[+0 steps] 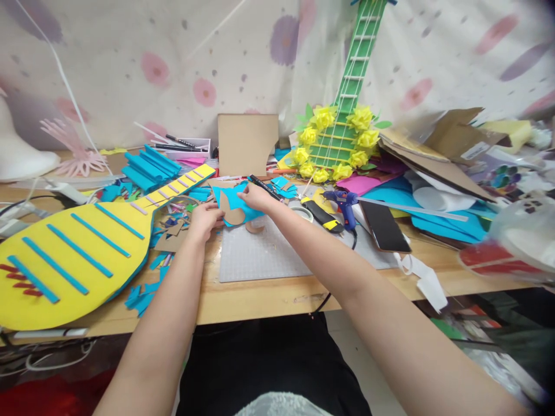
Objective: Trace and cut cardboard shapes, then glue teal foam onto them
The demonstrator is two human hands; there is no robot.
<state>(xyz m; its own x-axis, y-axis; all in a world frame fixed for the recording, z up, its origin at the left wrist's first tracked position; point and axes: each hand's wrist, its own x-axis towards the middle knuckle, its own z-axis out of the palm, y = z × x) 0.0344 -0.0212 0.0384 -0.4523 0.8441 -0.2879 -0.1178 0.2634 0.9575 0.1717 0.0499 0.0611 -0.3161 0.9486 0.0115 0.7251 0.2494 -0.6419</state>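
Observation:
A piece of blue paper is between my hands, over the back left part of the grey cutting mat. A curved brown cardboard cutout lies against its face. My right hand pinches the paper near its upper edge. At the left edge, my left hand has its fingers bent around the paper and cardboard; its fingertips are partly hidden. Just below the paper, a small rounded cardboard piece rests on the mat. A black marker lies behind my right hand.
On the left lies a yellow paper instrument with blue strips, beside blue scraps. A blue glue gun, a yellow-black utility knife and a phone lie right. A green instrument with yellow flowers stands behind.

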